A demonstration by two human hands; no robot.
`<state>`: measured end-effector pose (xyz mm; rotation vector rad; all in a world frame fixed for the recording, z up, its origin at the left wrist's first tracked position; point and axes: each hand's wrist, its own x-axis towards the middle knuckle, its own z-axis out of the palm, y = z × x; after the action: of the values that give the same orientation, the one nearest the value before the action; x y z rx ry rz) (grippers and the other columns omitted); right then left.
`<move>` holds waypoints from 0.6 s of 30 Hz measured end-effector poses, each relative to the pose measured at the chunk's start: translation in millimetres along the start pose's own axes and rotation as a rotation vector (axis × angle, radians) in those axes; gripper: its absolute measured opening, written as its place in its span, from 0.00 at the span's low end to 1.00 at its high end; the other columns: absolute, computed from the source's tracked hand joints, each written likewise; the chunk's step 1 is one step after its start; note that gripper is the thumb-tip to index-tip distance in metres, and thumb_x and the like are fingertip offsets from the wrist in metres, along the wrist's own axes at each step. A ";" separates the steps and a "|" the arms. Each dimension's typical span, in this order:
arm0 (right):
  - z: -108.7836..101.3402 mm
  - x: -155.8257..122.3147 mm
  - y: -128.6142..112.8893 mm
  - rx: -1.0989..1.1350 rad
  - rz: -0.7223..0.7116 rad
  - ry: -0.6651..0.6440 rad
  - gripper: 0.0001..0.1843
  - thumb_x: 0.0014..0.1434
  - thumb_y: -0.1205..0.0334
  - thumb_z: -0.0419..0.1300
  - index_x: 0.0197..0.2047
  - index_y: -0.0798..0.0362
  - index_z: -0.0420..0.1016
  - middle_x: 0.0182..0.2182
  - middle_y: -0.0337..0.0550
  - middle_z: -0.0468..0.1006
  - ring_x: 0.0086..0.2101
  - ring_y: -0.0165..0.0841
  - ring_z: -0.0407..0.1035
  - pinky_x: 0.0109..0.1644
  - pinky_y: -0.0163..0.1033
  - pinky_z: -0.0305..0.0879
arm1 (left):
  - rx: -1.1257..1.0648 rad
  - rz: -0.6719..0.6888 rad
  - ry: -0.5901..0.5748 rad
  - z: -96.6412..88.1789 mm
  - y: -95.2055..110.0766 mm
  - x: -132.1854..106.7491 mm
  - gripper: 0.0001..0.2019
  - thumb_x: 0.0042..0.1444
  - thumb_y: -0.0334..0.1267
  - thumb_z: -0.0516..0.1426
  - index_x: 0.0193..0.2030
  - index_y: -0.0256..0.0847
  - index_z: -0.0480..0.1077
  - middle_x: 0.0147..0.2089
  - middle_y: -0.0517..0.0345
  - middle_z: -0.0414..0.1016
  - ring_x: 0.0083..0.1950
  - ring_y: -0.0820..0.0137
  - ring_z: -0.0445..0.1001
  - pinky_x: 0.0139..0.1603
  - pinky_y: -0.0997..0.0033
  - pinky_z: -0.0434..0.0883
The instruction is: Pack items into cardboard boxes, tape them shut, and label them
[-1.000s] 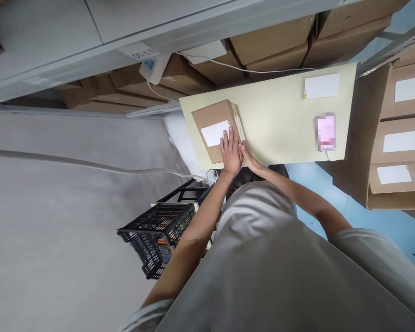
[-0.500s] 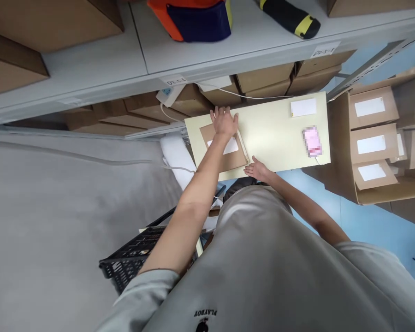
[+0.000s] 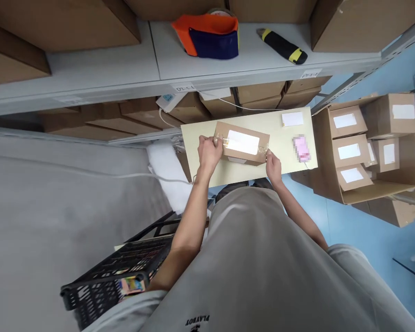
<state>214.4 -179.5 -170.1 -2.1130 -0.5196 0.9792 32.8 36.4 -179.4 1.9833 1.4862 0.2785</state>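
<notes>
1. Gripping the box [image 3: 252, 157] at both ends, I have it in front of me at the tabletop [image 3: 280, 131]; whether its underside rests flat there I cannot tell.
2. My left fingers [image 3: 207, 146] are curled tight at its left end, where clear tape [image 3: 218, 134] shows.
3. My right fingers [image 3: 271, 161] pinch its near right corner, beside more of the tape; whether they clasp tape, cardboard or both I cannot tell.
4. A white label [image 3: 242, 142] faces up on the box.
5. Right of it on the tabletop lie a white slip [image 3: 292, 119] and, nearer me, a pixelated pink item [image 3: 301, 148].
6. Beyond the tabletop's right end, a carton [image 3: 383, 190] holds smaller boxes [image 3: 349, 152] with white labels.
7. Ahead, on the shelf [image 3: 252, 60], lie a black-and-yellow knife [image 3: 281, 46] and an orange-and-blue holder [image 3: 210, 41].
8. Low on my left stands a black crate [image 3: 97, 299].
</notes>
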 end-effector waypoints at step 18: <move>-9.6 58.7 23.7 -0.359 -0.105 -0.004 0.50 0.71 0.30 0.64 0.81 0.57 0.62 0.66 0.66 0.83 0.63 0.60 0.78 0.71 0.62 0.73 | -0.114 -0.342 -0.136 76.4 -11.3 -60.8 0.40 0.58 0.76 0.67 0.54 0.35 0.79 0.59 0.20 0.84 0.62 0.29 0.82 0.59 0.42 0.77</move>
<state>259.8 -163.1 -212.1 -2.3692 -0.8527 0.8806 43.0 -45.2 -233.2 1.5926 1.6485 0.0774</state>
